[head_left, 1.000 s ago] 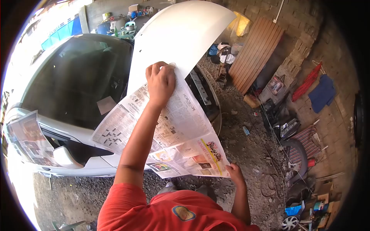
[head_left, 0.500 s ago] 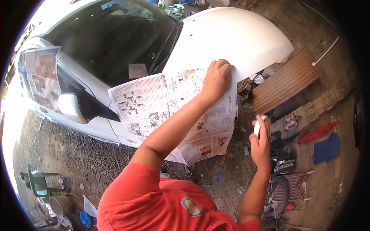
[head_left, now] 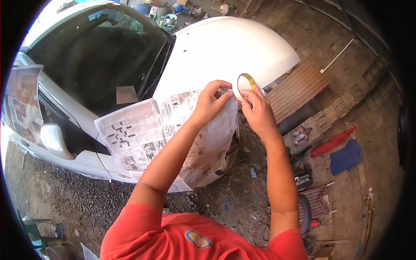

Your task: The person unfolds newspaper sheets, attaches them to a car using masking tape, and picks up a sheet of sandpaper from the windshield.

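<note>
A roll of masking tape with a yellow inner core is held upright in my right hand, above the edge of the car's hood. My left hand is beside the roll, thumb and forefinger reaching toward its rim with a gap between them. Whether its fingertips touch the tape is too small to tell. Below both hands, a newspaper sheet with a crossword hangs over the car's front side, its top edge along the white hood.
More newspaper covers the side window behind the mirror. A brown square lies on the windshield. To the right are a slatted wooden board, a red cloth and a blue cloth. Gravel covers the ground.
My left hand has lifted off the newspaper's edge on the hood. My right hand has brought the tape roll up and forward beside it. The view has shifted to the right.
</note>
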Demonstrator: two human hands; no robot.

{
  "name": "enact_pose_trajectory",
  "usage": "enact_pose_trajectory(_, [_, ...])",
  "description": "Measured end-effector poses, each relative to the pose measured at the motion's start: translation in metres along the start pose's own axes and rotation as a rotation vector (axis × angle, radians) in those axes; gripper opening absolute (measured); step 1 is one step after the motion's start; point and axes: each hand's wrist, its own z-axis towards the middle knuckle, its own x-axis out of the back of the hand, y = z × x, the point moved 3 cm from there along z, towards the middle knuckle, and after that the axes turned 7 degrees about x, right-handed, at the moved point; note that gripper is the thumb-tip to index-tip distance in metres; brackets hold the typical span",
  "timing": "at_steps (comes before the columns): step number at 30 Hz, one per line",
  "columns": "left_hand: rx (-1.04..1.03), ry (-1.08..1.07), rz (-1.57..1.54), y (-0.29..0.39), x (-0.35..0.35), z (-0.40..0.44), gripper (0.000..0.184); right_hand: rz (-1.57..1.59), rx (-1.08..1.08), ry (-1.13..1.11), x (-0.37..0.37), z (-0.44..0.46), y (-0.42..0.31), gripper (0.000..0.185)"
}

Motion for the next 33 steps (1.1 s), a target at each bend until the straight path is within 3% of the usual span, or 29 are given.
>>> enact_pose_trajectory(11, [-0.003, -0.033, -0.073, -0.003, 0.001, 0.001, 0.018, -0.229, 0.221, 0.031, -0.007, -0.005, -0.004, 0.024])
enact_pose_trajectory(33, [0.098, -0.055, -0.072, -0.002, 0.003, 0.002, 0.010, -0.257, 0.211, 0.045, -0.005, -0.002, -0.024, 0.023])
